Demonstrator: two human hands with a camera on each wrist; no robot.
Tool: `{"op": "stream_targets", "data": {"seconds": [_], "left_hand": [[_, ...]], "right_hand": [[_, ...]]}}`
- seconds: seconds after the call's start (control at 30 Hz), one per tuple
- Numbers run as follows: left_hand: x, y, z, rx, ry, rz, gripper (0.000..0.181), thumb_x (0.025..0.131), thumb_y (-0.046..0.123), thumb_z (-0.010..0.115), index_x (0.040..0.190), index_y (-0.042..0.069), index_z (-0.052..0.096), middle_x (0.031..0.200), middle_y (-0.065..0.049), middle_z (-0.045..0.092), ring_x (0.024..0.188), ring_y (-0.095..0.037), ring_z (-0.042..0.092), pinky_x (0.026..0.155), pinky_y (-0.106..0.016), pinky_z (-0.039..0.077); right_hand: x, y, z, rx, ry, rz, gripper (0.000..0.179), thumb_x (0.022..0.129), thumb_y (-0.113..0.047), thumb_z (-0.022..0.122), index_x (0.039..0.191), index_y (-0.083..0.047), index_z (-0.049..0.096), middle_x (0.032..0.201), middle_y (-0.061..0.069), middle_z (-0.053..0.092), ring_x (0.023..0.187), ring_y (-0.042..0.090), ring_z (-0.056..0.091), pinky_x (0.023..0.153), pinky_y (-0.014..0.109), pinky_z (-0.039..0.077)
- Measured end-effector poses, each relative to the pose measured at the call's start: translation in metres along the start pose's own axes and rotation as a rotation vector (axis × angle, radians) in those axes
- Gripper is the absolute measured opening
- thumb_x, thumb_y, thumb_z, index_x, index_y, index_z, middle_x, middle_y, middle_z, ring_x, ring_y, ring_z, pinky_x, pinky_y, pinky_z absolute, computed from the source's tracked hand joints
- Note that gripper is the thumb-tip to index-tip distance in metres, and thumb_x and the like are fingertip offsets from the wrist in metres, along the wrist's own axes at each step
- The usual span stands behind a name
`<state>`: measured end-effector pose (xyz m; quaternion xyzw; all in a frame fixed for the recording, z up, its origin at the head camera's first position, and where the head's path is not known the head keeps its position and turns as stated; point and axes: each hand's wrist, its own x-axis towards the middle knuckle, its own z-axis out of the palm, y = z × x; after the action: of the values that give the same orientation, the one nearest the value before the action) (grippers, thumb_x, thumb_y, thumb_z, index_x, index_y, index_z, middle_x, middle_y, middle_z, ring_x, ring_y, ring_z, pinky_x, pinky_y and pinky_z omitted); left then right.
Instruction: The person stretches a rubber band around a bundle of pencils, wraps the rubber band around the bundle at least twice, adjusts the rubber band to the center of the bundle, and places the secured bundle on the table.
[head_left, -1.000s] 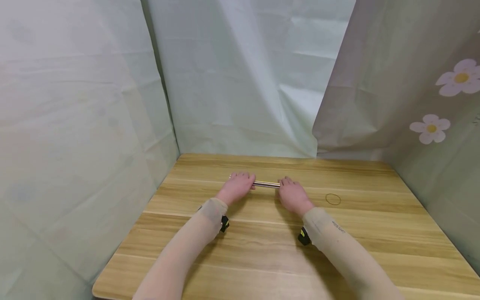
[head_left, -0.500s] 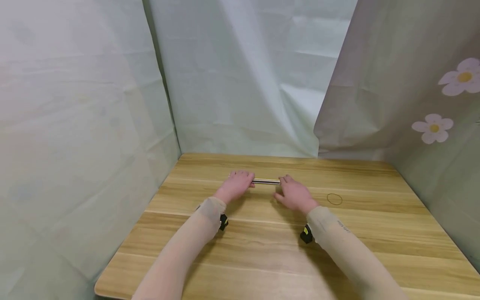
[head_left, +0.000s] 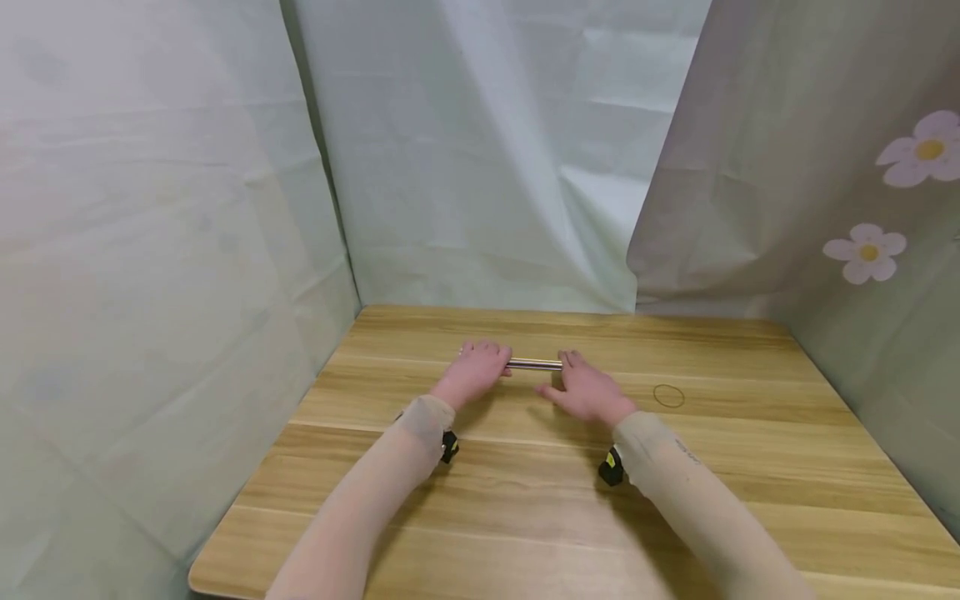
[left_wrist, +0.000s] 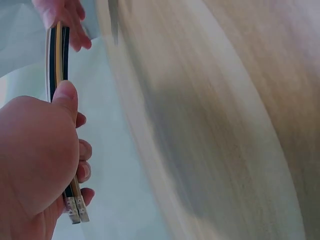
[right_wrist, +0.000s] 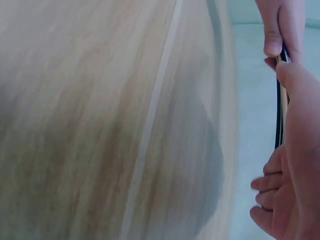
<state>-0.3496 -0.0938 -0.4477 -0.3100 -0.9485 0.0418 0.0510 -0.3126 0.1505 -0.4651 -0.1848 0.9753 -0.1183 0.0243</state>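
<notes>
A bundle of slim chopsticks (head_left: 534, 364) in black, tan and metallic tones is held level above the wooden table (head_left: 525, 500). My left hand (head_left: 476, 370) wraps round one end, thumb along the bundle (left_wrist: 59, 60); silver patterned square ends (left_wrist: 76, 209) stick out below its fingers in the left wrist view. At the other end my right hand (head_left: 588, 389) touches the bundle with its fingers, while its thumb (head_left: 551, 392) stands away from it. In the right wrist view the right fingers (right_wrist: 270, 195) are loosely bent beside the sticks, and their far tips are hidden.
A thin rubber band (head_left: 669, 396) lies on the table to the right of my right hand. Pale cloth hangs behind the table (head_left: 487, 208) and at the left (head_left: 165, 292); a cloth with flowers (head_left: 780, 208) hangs at the right.
My right thumb has moved off the bundle and spread toward me, and the right wrist has shifted slightly right. The left hand keeps its hold on the chopsticks in nearly the same place.
</notes>
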Motion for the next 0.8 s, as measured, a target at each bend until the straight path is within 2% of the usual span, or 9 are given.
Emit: {"op": "stream_targets", "data": {"seconds": [0.2, 0.33, 0.6, 0.8], "left_hand": [[0.001, 0.007, -0.005, 0.039, 0.009, -0.003, 0.023, 0.113, 0.035, 0.052, 0.117, 0.013, 0.059, 0.106, -0.006, 0.067, 0.101, -0.024, 0.061, 0.092, -0.044, 0.046], [0.000, 0.007, -0.004, 0.048, 0.015, 0.003, 0.022, 0.112, 0.033, 0.055, 0.117, 0.012, 0.059, 0.107, -0.006, 0.068, 0.102, -0.024, 0.063, 0.091, -0.044, 0.047], [0.000, -0.003, 0.001, 0.025, 0.020, 0.007, 0.021, 0.113, 0.034, 0.053, 0.116, 0.014, 0.056, 0.108, -0.005, 0.066, 0.106, -0.026, 0.062, 0.094, -0.046, 0.045], [-0.001, -0.005, -0.001, 0.005, 0.010, -0.010, 0.023, 0.113, 0.037, 0.050, 0.114, 0.014, 0.054, 0.111, -0.005, 0.065, 0.109, -0.027, 0.062, 0.095, -0.048, 0.044]], "right_hand": [[0.002, -0.001, -0.003, -0.118, 0.040, -0.019, 0.110, 0.105, -0.078, 0.034, 0.155, 0.020, 0.034, 0.162, 0.038, 0.033, 0.156, 0.050, 0.028, 0.126, 0.052, 0.025], [0.002, -0.001, -0.002, -0.149, 0.034, -0.035, 0.108, 0.105, -0.077, 0.033, 0.155, 0.018, 0.034, 0.163, 0.037, 0.033, 0.156, 0.049, 0.026, 0.127, 0.051, 0.023], [0.001, -0.004, -0.003, -0.126, 0.041, -0.043, 0.103, 0.106, -0.074, 0.037, 0.158, 0.015, 0.032, 0.164, 0.034, 0.034, 0.157, 0.046, 0.026, 0.126, 0.051, 0.025], [0.001, -0.005, -0.006, -0.020, 0.056, -0.004, 0.101, 0.107, -0.074, 0.036, 0.159, 0.013, 0.035, 0.164, 0.032, 0.038, 0.155, 0.046, 0.032, 0.118, 0.059, 0.037]]}}
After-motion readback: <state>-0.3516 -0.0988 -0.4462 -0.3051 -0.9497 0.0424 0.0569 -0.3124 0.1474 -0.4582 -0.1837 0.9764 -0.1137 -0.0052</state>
